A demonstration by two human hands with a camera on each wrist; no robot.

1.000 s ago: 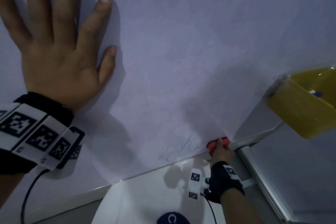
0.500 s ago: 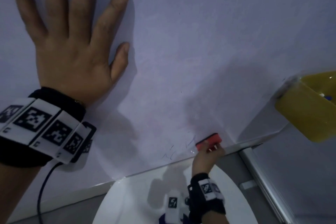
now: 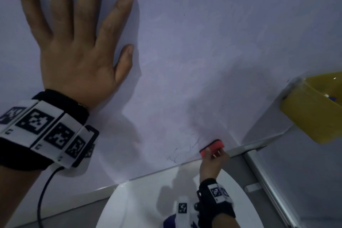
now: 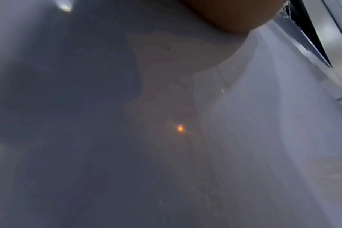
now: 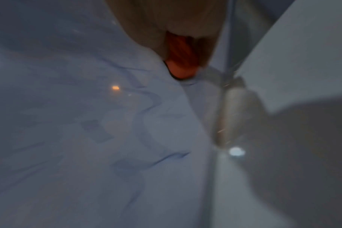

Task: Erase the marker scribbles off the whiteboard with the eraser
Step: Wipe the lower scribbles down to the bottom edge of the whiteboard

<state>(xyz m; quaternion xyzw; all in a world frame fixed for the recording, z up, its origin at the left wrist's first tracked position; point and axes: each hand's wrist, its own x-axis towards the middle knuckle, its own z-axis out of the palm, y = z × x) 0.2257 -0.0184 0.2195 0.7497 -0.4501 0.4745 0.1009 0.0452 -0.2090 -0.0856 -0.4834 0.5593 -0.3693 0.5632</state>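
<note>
- Red eraser (image 3: pixel 212 146), gripped by the right hand (image 3: pixel 212 163), presses against the remaining blue scribbles (image 3: pixel 182 151).
- Left hand (image 3: pixel 74 46) lies flat, fingers spread, likely steadying the whiteboard (image 3: pixel 203 42).

The whiteboard (image 3: pixel 212 42) is a pale, glossy surface filling most of the head view, with a metal edge along its bottom. The scribbles (image 3: pixel 182 151) are thin blue marker lines low on the board, just above that edge; in the right wrist view they (image 5: pixel 146 111) show as blurred, looping strokes. The eraser (image 3: pixel 212 147) is a small red block with a dark underside, pressed against the board just right of the scribbles, tilted.
</note>
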